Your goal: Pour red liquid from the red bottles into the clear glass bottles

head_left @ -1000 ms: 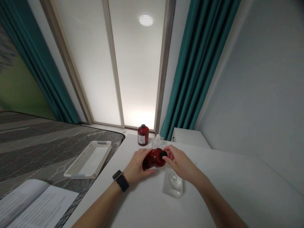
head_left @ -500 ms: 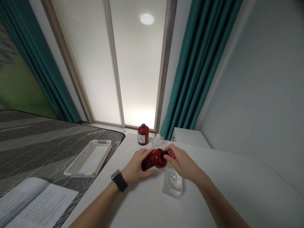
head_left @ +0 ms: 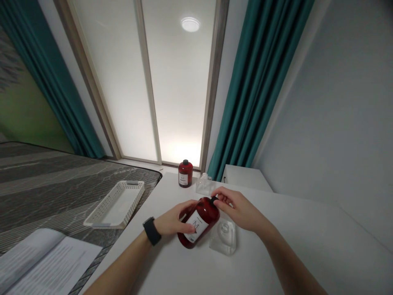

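Note:
A dark red bottle with a white label marked "M" is held tilted above the table, its black cap up to the right. My left hand, with a dark watch on the wrist, is wrapped round the bottle's body, thumb on the label. The fingers of my right hand pinch the black cap. Just below and right of the bottle, a clear square bottle with an open neck sits on the table. Behind it stands another clear bottle with a pale top.
A second red bottle with a black cap stands at the far edge of the white table. On the mattress to the left are a white perforated basket and an open book. A white cabinet is behind the table.
The red bottle has swung so its label faces up and its base points nearer to me. My right hand stays at the cap, and more of the rear clear bottle shows.

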Demonstrator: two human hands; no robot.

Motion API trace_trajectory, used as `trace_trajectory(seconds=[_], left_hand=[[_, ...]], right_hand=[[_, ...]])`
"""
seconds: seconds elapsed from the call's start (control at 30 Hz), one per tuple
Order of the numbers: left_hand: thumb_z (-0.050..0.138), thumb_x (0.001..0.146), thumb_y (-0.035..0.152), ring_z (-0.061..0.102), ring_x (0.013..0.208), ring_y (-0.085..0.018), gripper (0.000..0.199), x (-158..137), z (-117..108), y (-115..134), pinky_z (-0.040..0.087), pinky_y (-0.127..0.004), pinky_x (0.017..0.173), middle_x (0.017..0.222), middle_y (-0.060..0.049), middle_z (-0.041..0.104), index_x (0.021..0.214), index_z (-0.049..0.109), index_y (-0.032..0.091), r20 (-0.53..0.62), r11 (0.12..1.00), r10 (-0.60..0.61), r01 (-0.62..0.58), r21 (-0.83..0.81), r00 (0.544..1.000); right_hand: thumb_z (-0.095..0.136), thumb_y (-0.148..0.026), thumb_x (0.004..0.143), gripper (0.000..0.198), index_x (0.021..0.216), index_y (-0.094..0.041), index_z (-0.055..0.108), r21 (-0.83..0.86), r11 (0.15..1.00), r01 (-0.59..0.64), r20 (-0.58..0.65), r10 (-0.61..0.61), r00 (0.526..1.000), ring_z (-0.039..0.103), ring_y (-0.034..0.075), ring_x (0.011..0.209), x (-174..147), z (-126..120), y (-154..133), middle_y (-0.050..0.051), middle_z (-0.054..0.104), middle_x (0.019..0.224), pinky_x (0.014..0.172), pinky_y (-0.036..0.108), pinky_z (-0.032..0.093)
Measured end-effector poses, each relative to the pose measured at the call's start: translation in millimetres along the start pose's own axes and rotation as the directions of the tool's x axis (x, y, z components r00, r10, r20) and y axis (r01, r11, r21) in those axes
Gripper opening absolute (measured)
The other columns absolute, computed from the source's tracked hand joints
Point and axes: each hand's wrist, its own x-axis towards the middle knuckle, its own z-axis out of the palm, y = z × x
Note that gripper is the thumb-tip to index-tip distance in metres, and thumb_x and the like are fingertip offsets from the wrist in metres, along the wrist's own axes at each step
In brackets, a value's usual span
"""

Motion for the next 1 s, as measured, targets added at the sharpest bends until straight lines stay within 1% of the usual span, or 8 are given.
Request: trace_trajectory(seconds=[0.1, 0.27, 0.4, 0.53, 0.7, 0.77, 0.87, 1.0], left_hand=[[0.083, 0.071, 0.047, 0.058, 0.113, -0.030, 0.075, 0.4, 4.1, -1.0, 0.046, -0.044, 0.097, 0.124, -0.013, 0.061, 0.131, 0.051, 0.016, -0.026, 1.000, 0.009, -0.009, 0.011, 1.000], [0.081, 0.072, 0.038, 0.060, 0.104, -0.027, 0.063, -0.7, 10.4, 0.2, 0.047, -0.040, 0.091, 0.117, -0.009, 0.063, 0.124, 0.052, 0.017, -0.122, 0.981, 0.020, 0.004, 0.196, 0.992], [0.077, 0.073, 0.031, 0.059, 0.106, -0.028, 0.061, 0.2, 15.2, 3.5, 0.047, -0.042, 0.092, 0.119, -0.008, 0.063, 0.125, 0.048, 0.019, -0.199, 0.928, 0.021, 0.055, 0.368, 0.980], [0.077, 0.071, 0.028, 0.060, 0.108, -0.029, 0.061, 0.8, 15.1, 3.2, 0.048, -0.045, 0.095, 0.120, -0.009, 0.063, 0.124, 0.047, 0.019, -0.228, 0.897, 0.016, 0.087, 0.434, 0.974], [0.078, 0.073, 0.026, 0.058, 0.117, -0.029, 0.072, -0.5, 4.5, -2.9, 0.042, -0.049, 0.103, 0.131, -0.012, 0.059, 0.134, 0.041, 0.020, -0.232, 0.919, 0.041, 0.055, 0.391, 0.972], [0.079, 0.075, 0.029, 0.056, 0.121, -0.030, 0.072, 0.0, 0.5, -5.9, 0.039, -0.050, 0.106, 0.133, -0.013, 0.058, 0.135, 0.040, 0.019, -0.253, 0.945, 0.062, 0.026, 0.327, 0.965], [0.081, 0.075, 0.040, 0.059, 0.115, -0.032, 0.070, 2.2, -2.0, -10.1, 0.044, -0.050, 0.098, 0.127, -0.015, 0.061, 0.131, 0.044, 0.018, -0.324, 0.977, 0.067, 0.004, 0.214, 0.944], [0.080, 0.076, 0.049, 0.061, 0.110, -0.031, 0.070, 4.9, 0.3, -14.8, 0.049, -0.045, 0.091, 0.126, -0.016, 0.061, 0.127, 0.045, 0.017, -0.379, 0.990, 0.091, -0.044, 0.132, 0.921]], right_hand=[[0.052, -0.023, 0.092, 0.011, 0.096, -0.022, 0.062, -0.022, 1.000, -0.006, -0.013, 0.005, 1.000, 0.053, 0.015, 0.066, 0.3, -0.2, 2.6, -0.002, 0.060, 0.074, 0.061, 0.025, 0.039], [0.052, -0.022, 0.092, 0.010, 0.094, -0.022, 0.062, -0.082, 0.996, 0.020, -0.036, -0.023, 0.999, 0.054, 0.015, 0.066, 1.9, 3.6, 8.7, -0.002, 0.060, 0.073, 0.063, 0.026, 0.040], [0.053, -0.022, 0.092, 0.010, 0.095, -0.022, 0.063, -0.111, 0.994, 0.013, -0.060, -0.020, 0.998, 0.055, 0.016, 0.067, 3.8, 7.8, 11.9, -0.001, 0.063, 0.076, 0.065, 0.027, 0.041], [0.055, -0.021, 0.091, 0.011, 0.097, -0.022, 0.065, -0.126, 0.992, 0.003, -0.112, -0.017, 0.994, 0.055, 0.016, 0.067, 7.0, 13.2, 13.9, -0.001, 0.062, 0.075, 0.065, 0.028, 0.042], [0.061, -0.026, 0.088, 0.044, 0.131, -0.026, 0.051, -0.060, 0.998, -0.010, -0.166, 0.000, 0.986, 0.054, 0.016, 0.069, 6.6, 16.0, 19.4, -0.001, 0.060, 0.086, 0.066, 0.028, 0.045], [0.062, -0.027, 0.087, 0.049, 0.134, -0.025, 0.047, -0.061, 0.998, -0.014, -0.190, 0.002, 0.982, 0.056, 0.017, 0.079, 5.1, 17.7, 22.5, 0.002, 0.061, 0.095, 0.073, 0.031, 0.047], [0.064, -0.026, 0.085, 0.051, 0.134, -0.023, 0.048, -0.075, 0.997, -0.031, -0.174, 0.018, 0.985, 0.058, 0.022, 0.098, 4.3, 24.4, 26.8, 0.006, 0.062, 0.108, 0.087, 0.039, 0.047], [0.064, -0.022, 0.085, 0.059, 0.140, -0.024, 0.043, -0.022, 0.999, -0.029, -0.150, 0.026, 0.988, 0.059, 0.023, 0.104, 6.3, 39.3, 30.5, 0.008, 0.063, 0.116, 0.096, 0.044, 0.046]])
